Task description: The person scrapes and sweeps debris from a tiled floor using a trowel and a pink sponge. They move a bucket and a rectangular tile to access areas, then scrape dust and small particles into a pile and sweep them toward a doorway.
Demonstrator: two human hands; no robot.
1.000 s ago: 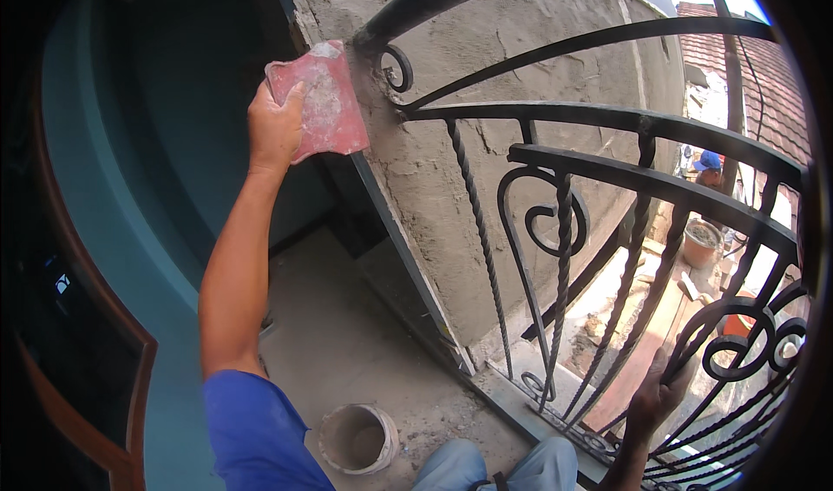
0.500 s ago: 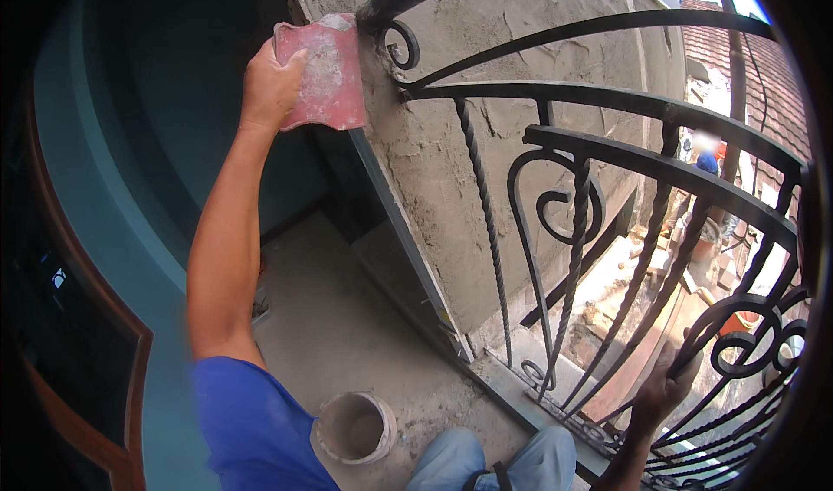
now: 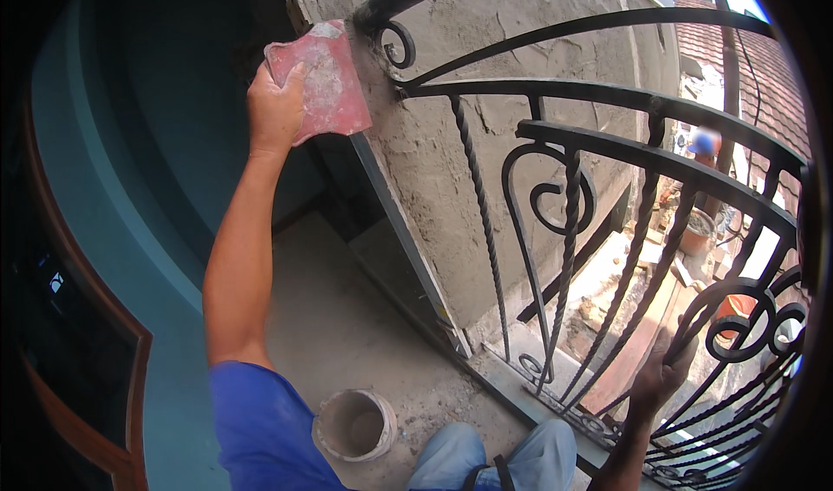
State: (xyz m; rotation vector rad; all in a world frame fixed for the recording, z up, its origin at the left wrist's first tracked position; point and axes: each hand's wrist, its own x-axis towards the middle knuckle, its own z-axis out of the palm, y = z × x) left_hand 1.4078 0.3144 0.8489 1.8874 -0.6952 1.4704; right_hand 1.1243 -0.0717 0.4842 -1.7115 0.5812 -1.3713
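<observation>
My left hand (image 3: 278,109) reaches far out, its fingers wrapped over the edge of a flat red scraper (image 3: 334,88) with curved-in sides and grey cement smears. The scraper is tilted and meets the edge of the rough plastered wall (image 3: 434,179), beside the top of the railing; its far face is hidden. Low on the right, my right hand (image 3: 664,374) is closed round a bar of the black iron railing (image 3: 599,148), near a scroll.
A cement-stained bucket (image 3: 356,426) stands on the dusty floor (image 3: 321,317) by my knees. On the left are a teal wall (image 3: 78,187) and a brown-framed dark pane (image 3: 87,343). Beyond the railing, rubble, a bucket (image 3: 697,231) and a person (image 3: 705,144) show below.
The red scraper has turned slightly and shifted a little downward with my left hand. My right hand keeps its hold on the railing. The person below has moved slightly.
</observation>
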